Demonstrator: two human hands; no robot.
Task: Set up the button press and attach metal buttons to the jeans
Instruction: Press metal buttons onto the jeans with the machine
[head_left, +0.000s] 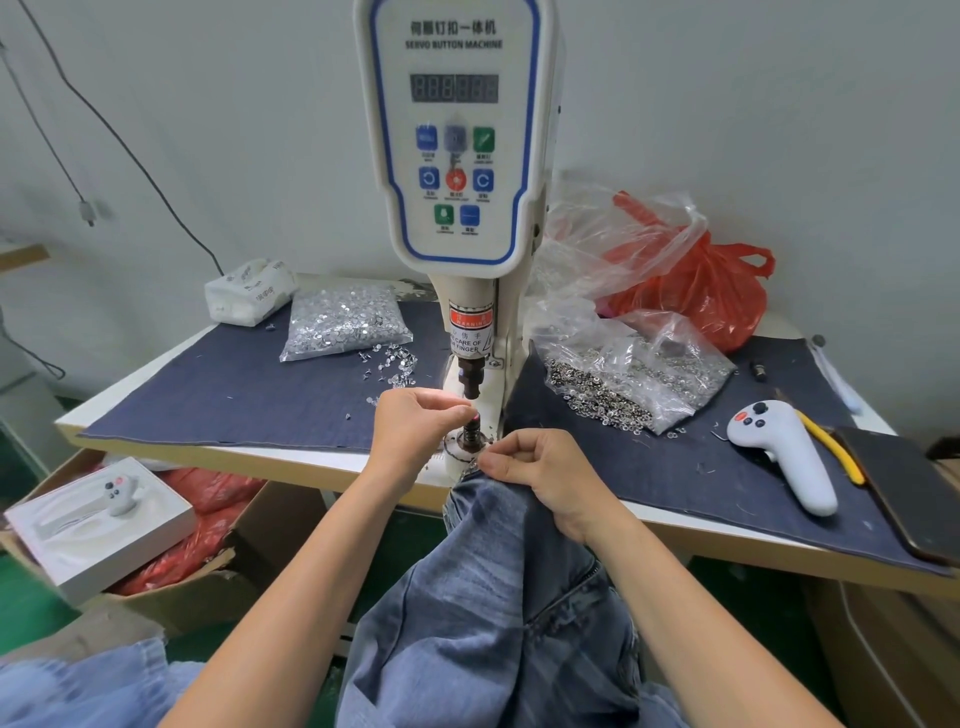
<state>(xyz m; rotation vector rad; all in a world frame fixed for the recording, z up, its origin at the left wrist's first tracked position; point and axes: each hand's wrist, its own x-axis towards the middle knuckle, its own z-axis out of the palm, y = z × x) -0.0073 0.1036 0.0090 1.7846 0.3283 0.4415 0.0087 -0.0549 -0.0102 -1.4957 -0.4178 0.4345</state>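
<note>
Two hands work at the base of one button press (457, 156). From the left: one cardboard box (197, 587) below the tabletop (260, 457) holds one white tray with one small white controller (122, 493). On the dark cloth covering the tabletop lie one white tissue pack (249, 299), then one clear bag of silver button tacks (345, 322) with loose tacks spilled beside it. The press panel reads "SERVO BUTTON MACHINE" above one digital display; eight buttons are counted below it. A red label on the ram reads "CARE OF FINGER". The left hand (415, 436) has its fingers curled, the tips pinching at the top of the lower die (470, 434); what they hold cannot be made out. The right hand (540, 467) grips the edge of the jeans (498, 597) just beside the die, fingers curled on the denim; the jeans hang down off the tabletop edge. Further right: one clear bag of metal buttons (639, 374), one red plastic bag (701, 291), one white handheld controller (784, 452), one yellow-handled tool (831, 447), one dark phone (904, 493).
</note>
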